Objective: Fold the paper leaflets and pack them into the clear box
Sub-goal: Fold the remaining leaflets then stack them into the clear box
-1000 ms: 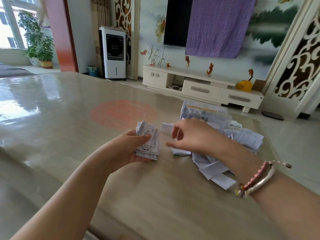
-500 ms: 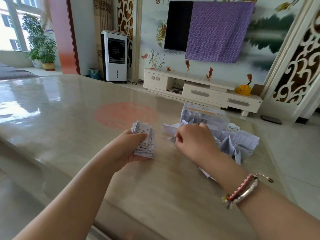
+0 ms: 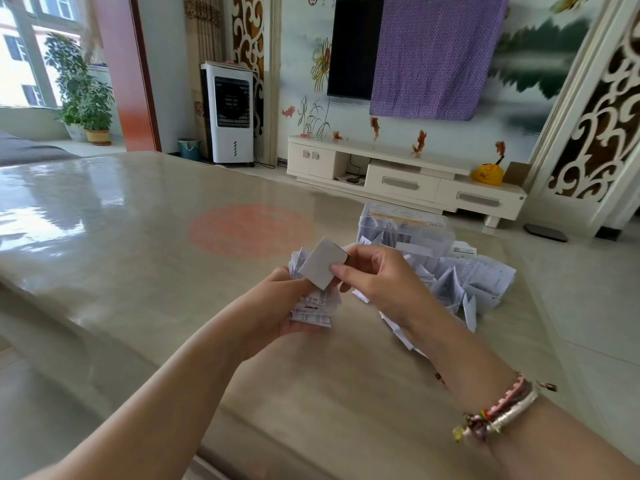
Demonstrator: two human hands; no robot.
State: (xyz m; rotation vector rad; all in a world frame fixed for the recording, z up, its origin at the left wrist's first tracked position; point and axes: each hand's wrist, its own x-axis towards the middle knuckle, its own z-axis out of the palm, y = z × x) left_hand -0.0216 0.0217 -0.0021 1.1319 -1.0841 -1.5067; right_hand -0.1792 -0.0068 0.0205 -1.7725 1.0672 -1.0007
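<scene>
My left hand (image 3: 277,306) grips a stack of folded leaflets (image 3: 313,308) just above the table. My right hand (image 3: 374,278) pinches one small folded white leaflet (image 3: 322,265) and holds it over the top of that stack. Behind my right hand lies a loose pile of white printed leaflets (image 3: 471,282), some folded into peaks. The clear box (image 3: 405,226) stands at the far side of the pile, with folded papers inside it.
The glossy beige table (image 3: 138,254) has a faint red round patch (image 3: 249,230) left of the box. Its right edge runs close past the pile. Beyond it stand a white TV cabinet (image 3: 408,178) and an air cooler (image 3: 230,112).
My right hand has lifted a folded leaflet out of the pile and brought it left over the stack in my left hand. The left hand has stayed where it was.
</scene>
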